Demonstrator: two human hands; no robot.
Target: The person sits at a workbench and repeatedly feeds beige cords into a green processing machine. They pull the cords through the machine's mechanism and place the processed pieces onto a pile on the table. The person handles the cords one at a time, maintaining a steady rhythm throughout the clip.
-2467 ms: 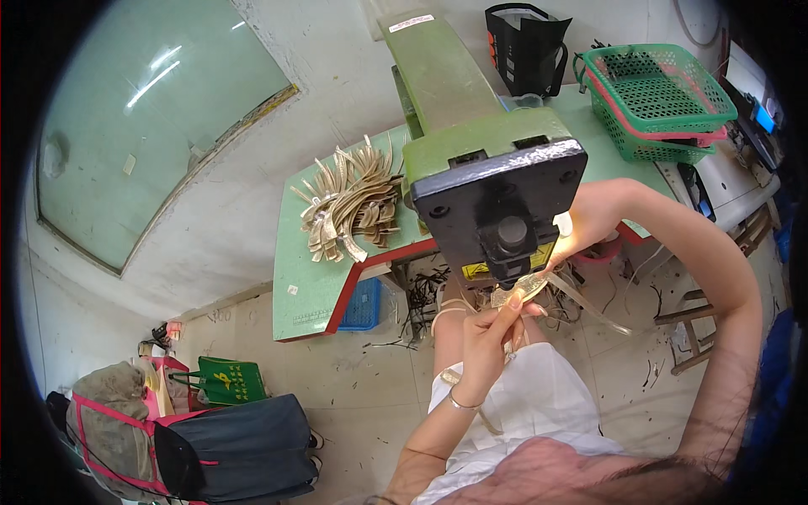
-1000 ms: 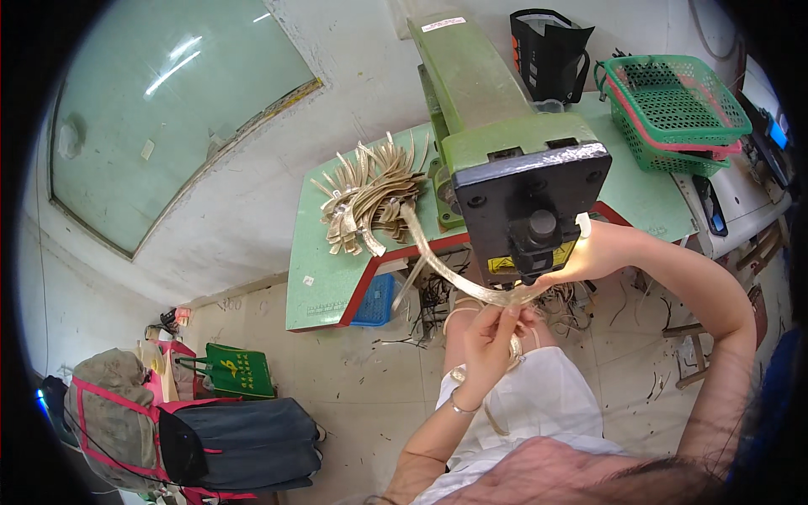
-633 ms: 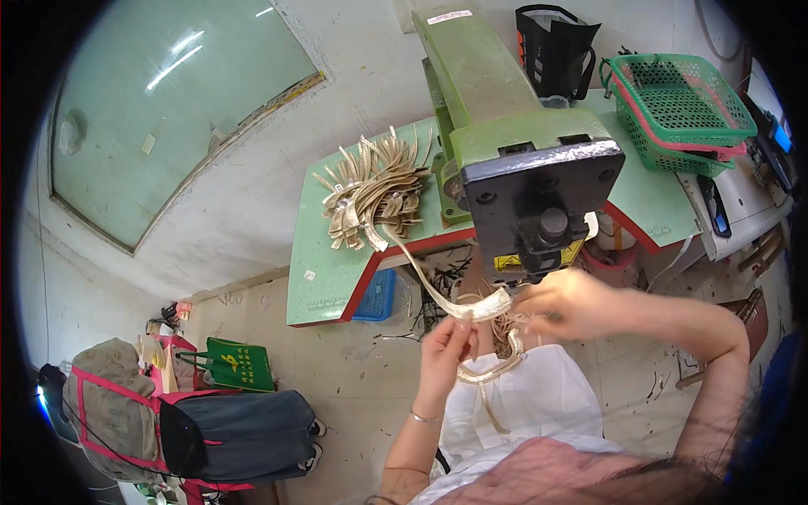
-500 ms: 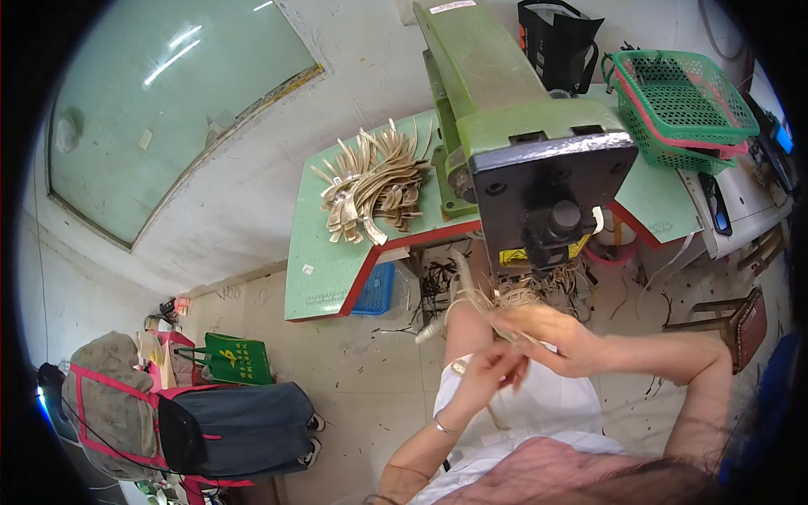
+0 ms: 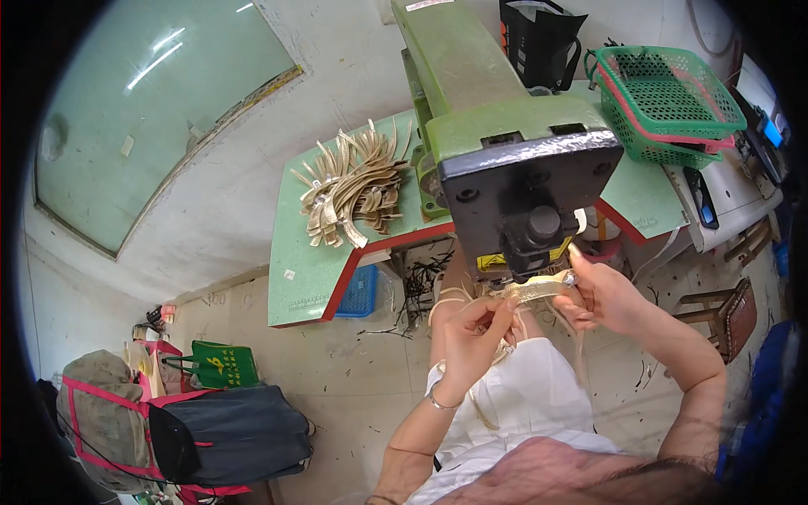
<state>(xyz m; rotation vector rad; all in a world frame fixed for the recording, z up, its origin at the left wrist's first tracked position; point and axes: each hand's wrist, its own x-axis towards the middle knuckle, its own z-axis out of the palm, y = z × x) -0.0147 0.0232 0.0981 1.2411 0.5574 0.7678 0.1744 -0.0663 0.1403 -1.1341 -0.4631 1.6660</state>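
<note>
Below the black head of a green press machine (image 5: 471, 67), a short gold strap (image 5: 539, 291) is stretched between my hands. My left hand (image 5: 473, 335) pinches its left end between thumb and fingers. The right end is gripped by my right hand (image 5: 599, 290), beside a small shiny piece (image 5: 570, 279) that looks like a buckle. The strap's middle lies just under the press's dark knob (image 5: 543, 224); whether it touches the machine I cannot tell. More thin pale straps hang across my lap, over white clothing (image 5: 539, 383).
A heap of gold straps (image 5: 358, 189) lies on the green table (image 5: 295, 278), left of the press. Stacked green and pink baskets (image 5: 673, 101), a phone (image 5: 700, 199) and a black bag (image 5: 543, 42) are on the right. A stool (image 5: 732, 316) stands farther right. Dark scraps litter the floor.
My hands have moved apart and up toward the press head. The gold strap, blurred and bunched at my hands before, now shows stretched between them. The whole view has shifted slightly.
</note>
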